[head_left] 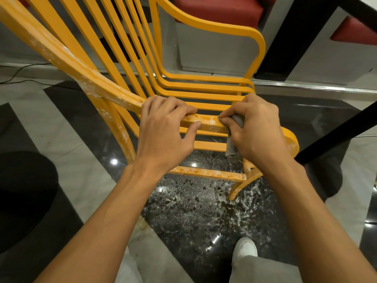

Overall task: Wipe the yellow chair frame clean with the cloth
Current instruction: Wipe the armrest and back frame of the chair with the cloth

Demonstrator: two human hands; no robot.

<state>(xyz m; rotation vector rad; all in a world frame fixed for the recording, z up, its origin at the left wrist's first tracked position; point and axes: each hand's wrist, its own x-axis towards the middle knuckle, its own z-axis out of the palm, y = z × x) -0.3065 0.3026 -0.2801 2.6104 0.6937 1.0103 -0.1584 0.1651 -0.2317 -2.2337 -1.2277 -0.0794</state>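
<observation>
A yellow chair frame of slatted bars fills the middle of the head view, its near armrest rail streaked with white dust. My left hand grips that rail, fingers over the top and thumb beneath. Just to the right, my right hand pinches a small grey cloth against the same rail, where a white smear shows between the two hands. The cloth's lower end hangs below the rail. The rail's rounded end sticks out past my right wrist.
The dark speckled floor under the chair carries white dust and drops. A black table leg slants in at the right. Red cushioned seats stand behind. A black round object sits at the left. My white shoe is below.
</observation>
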